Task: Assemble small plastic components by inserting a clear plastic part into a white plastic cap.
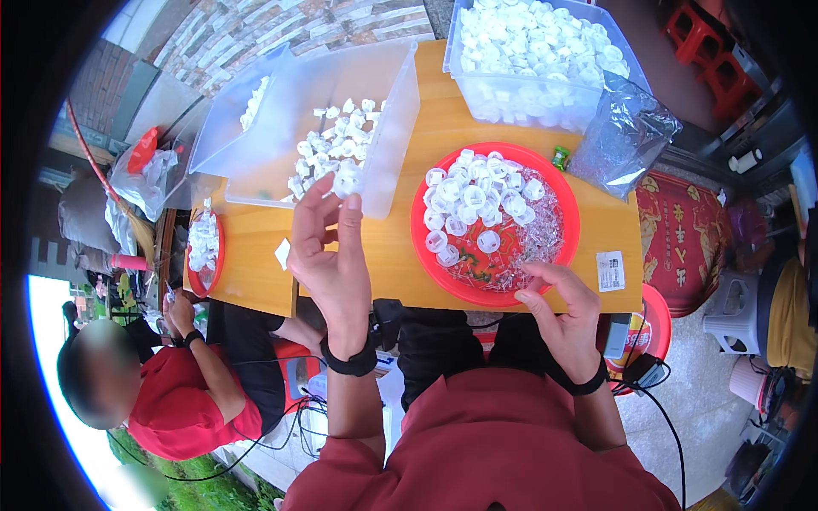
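— Where's the cap?
— Pinched in my left hand [332,255], the white cap [347,180] hangs over the clear bin [388,119]; right hand [562,311], fingers curled, picks at the red tray [569,223].

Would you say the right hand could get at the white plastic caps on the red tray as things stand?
Probably yes. The right hand already rests at the near rim of the red tray, among the clear small parts, and nothing lies between its fingers and the white caps heaped further in.

A tray [569,198] of caps [474,201] lies right of an open bin [392,136] on the table [400,255].
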`<action>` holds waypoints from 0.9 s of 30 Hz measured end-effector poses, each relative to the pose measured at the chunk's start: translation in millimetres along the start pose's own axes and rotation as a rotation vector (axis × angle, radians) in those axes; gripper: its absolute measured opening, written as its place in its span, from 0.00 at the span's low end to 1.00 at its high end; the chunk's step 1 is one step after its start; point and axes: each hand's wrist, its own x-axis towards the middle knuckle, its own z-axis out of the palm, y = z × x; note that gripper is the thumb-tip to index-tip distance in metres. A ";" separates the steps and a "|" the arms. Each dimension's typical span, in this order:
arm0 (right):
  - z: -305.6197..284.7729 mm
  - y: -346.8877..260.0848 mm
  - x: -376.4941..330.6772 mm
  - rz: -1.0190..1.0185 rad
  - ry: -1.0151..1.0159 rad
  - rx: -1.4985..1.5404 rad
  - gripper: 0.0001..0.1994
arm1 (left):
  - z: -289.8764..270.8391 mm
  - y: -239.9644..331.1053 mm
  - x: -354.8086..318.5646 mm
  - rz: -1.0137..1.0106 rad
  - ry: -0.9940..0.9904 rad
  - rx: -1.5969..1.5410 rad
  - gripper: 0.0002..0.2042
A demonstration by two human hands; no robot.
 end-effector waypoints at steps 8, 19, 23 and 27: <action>-9.7 -4.2 -17.0 0.012 0.040 -0.042 0.08 | -4.3 -11.7 -34.1 0.090 -0.047 -0.090 0.08; -34.6 43.9 -82.0 0.231 -0.182 -0.251 0.09 | -35.3 -147.6 -141.6 -0.143 -0.816 0.210 0.17; -31.5 80.7 -110.1 0.061 -0.265 -0.460 0.13 | -24.3 -139.1 -150.3 -0.124 -0.761 0.250 0.31; -25.1 105.8 -130.7 0.129 -0.394 -0.552 0.16 | -16.8 -130.3 -149.2 0.004 -0.582 0.490 0.39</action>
